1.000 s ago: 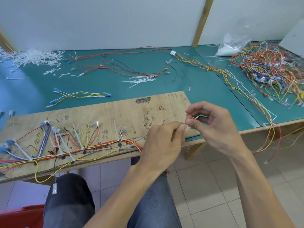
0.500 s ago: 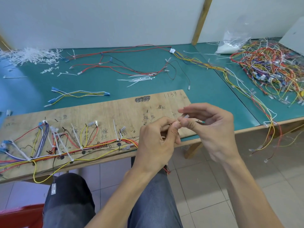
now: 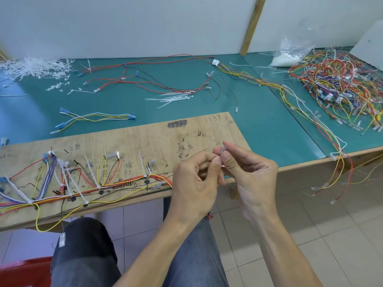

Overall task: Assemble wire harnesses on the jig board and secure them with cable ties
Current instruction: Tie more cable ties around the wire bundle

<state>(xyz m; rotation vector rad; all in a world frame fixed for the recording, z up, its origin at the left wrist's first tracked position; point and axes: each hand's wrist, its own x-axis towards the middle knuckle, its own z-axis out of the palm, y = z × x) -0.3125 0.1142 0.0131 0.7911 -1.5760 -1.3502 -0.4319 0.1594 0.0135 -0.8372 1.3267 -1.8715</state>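
Note:
A wooden jig board (image 3: 128,139) lies along the table's near edge, with a harness (image 3: 87,189) of red, yellow, orange, purple and white wires strung on its left half and bound by white cable ties. At the board's right end my left hand (image 3: 194,183) and my right hand (image 3: 246,175) meet fingertip to fingertip. Both pinch a small clear terminal (image 3: 222,151) on a wire end; its tip sticks up between my right thumb and forefinger. The wire itself is hidden behind my fingers.
Loose cable ties (image 3: 174,99) lie mid-table, and a heap of white ties and offcuts (image 3: 31,66) sits far left. A short blue-ended harness (image 3: 93,118) lies behind the board. A tangled wire pile (image 3: 339,85) and plastic bag (image 3: 290,52) fill the right table. My knees are under the board.
My hands have moved closer together and slightly left over the board's right end. My right hand's fingers have shifted from gripping a thin wire to pinching the terminal with my left.

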